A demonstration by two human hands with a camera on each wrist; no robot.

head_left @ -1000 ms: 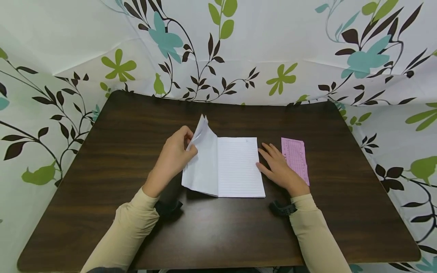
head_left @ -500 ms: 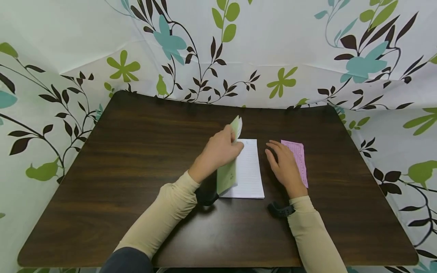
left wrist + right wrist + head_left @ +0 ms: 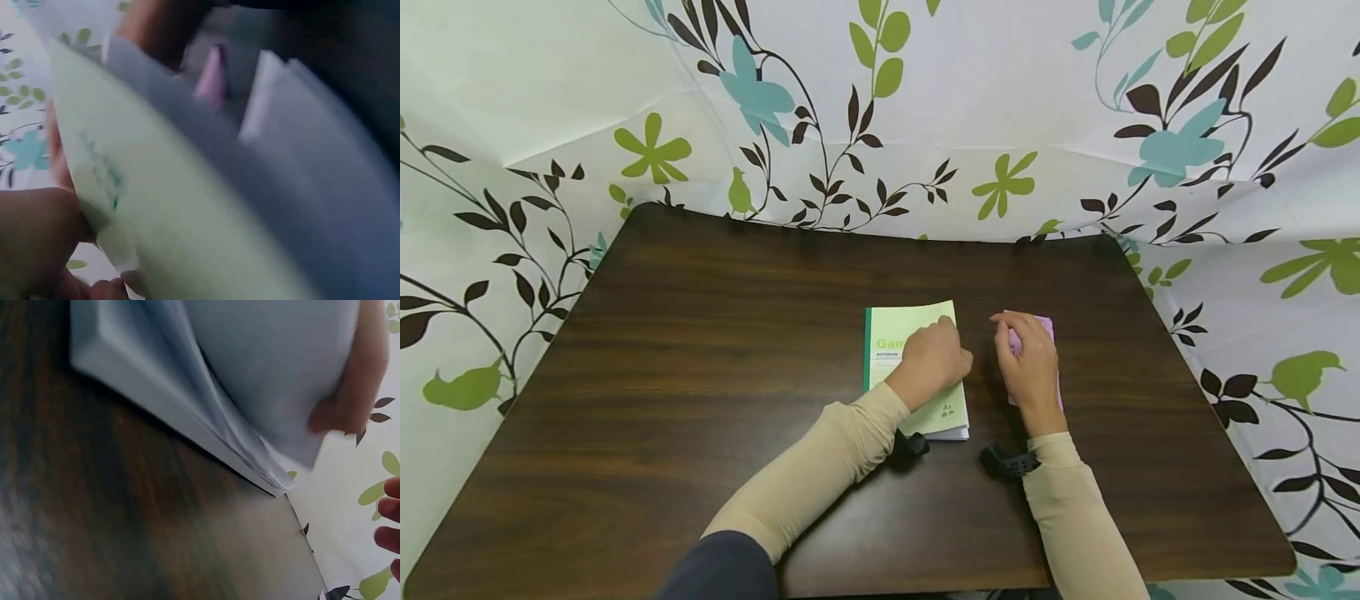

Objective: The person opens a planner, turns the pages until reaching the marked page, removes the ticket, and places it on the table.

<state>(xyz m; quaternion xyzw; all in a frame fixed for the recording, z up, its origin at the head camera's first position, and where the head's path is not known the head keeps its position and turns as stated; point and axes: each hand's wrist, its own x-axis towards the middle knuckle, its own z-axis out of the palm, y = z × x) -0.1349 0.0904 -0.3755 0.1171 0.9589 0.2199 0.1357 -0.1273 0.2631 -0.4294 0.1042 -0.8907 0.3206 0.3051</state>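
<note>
A pale green notebook [image 3: 887, 323] with a dark green spine lies near the table's middle, its front cover almost down. My left hand [image 3: 932, 362] pinches the cover and some leaves at the right edge. In the left wrist view the green cover [image 3: 144, 169] stands lifted from the pages below. The right wrist view shows white leaves [image 3: 269, 362] raised over the rest. My right hand [image 3: 1028, 362] is just right of the notebook, apart from it, fingers loosely bent and holding nothing. Under or behind it is a pink printed paper [image 3: 1047, 325], mostly hidden.
The dark wood-grain table [image 3: 700, 358] runs wide on both sides of the notebook. A white cloth with leaves and flowers [image 3: 940, 108] hangs behind and along both sides. Dark straps sit on both wrists.
My left hand has swung the cover and leaves from left to right over the lined page, so the green front now faces up. My right hand has drawn off the notebook's edge toward the pink paper.
</note>
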